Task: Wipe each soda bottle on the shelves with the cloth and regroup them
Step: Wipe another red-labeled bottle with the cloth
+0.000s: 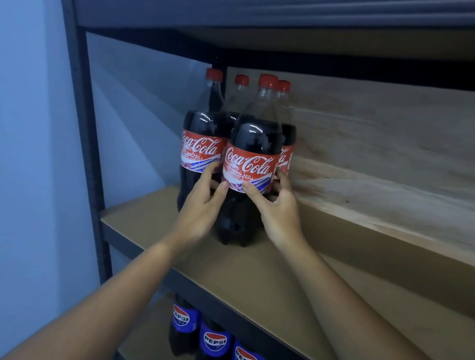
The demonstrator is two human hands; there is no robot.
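Several Coca-Cola bottles with red caps stand grouped at the left end of the middle shelf (263, 275). The front Coca-Cola bottle (253, 140) is held from both sides. My left hand (201, 205) grips its left side at the label's lower edge. My right hand (277, 211) grips its right side, thumb across the front and fingers behind. A second Coca-Cola bottle (203, 133) stands to its left, and two more stand behind. Three Pepsi bottles (214, 341) with blue labels stand in a row on the shelf below. No cloth is in view.
The rack has a dark metal post (86, 131) at the left and an upper shelf (251, 11) overhead. A plywood back panel (399, 145) runs behind the bottles. A pale blue wall (3, 151) lies to the left.
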